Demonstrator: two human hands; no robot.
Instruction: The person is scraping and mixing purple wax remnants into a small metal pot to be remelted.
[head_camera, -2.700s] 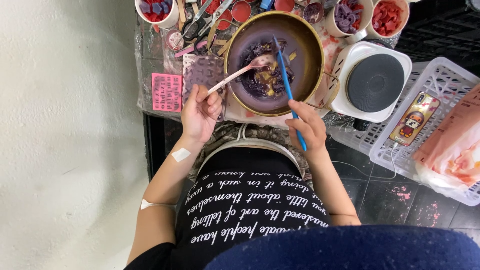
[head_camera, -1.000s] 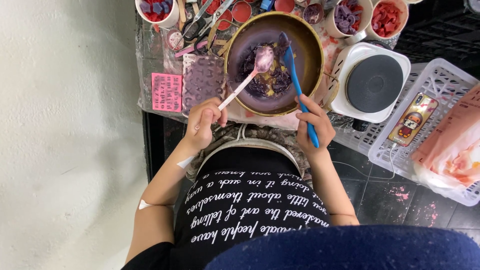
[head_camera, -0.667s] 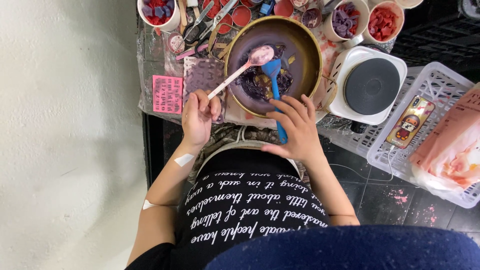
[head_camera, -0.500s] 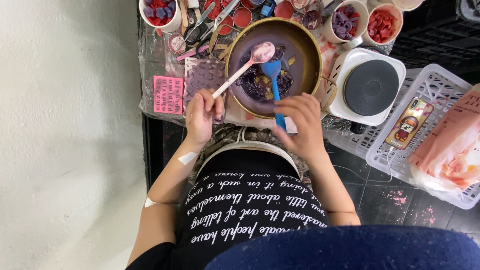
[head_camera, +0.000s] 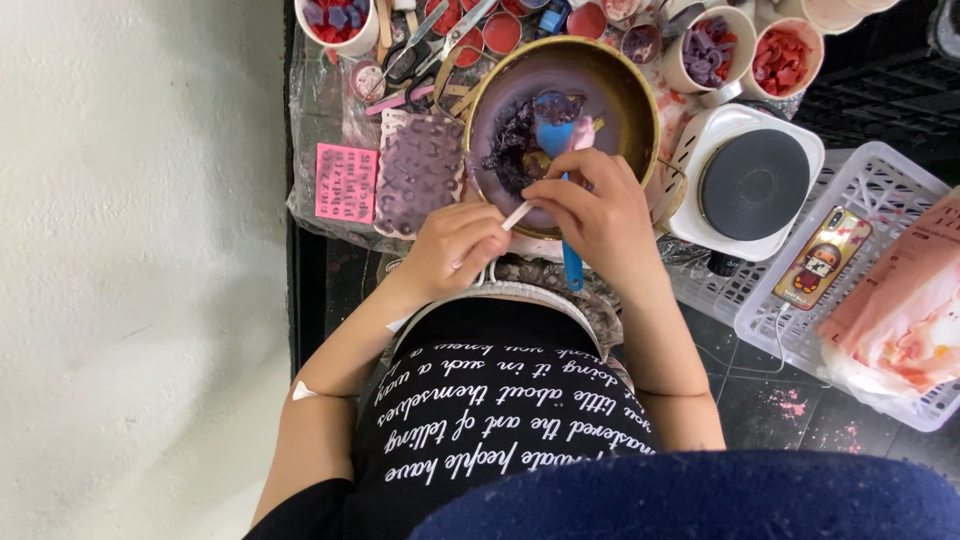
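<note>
Pale wall fills the left side, and against it stands a cluttered tabletop (head_camera: 330, 110) wrapped in plastic film, with a dark tiled floor below. At its near edge sits a wide brass-coloured bowl (head_camera: 640, 110) holding purple and yellow lumps. Both hands meet over its near rim.

Left hand (head_camera: 455, 245) has its fingers closed round the pale handle of a pink spoon (head_camera: 580, 133), whose bowl end pokes up beyond the other hand's knuckles. Right hand (head_camera: 595, 215) is curled, knuckles up, across a blue spatula (head_camera: 553, 118); its blade lies over the purple mass and its handle end sticks out below the wrist. The fingers are bent together, though whether they pinch the spatula, the spoon shaft, or both I cannot tell from here.

It looks like a scraping step: one tool being cleaned against the other so the clinging stuff drops back into the bowl. Any next stroke would want the spoon held steady over the middle, not the rim.

Beside the bowl lie a purple letter mould (head_camera: 418, 170) and a pink card (head_camera: 347, 182); cups of red and purple pieces stand behind. A small white hotplate (head_camera: 750, 185) sits to the right, then a white basket (head_camera: 880, 180) with a phone in it.
</note>
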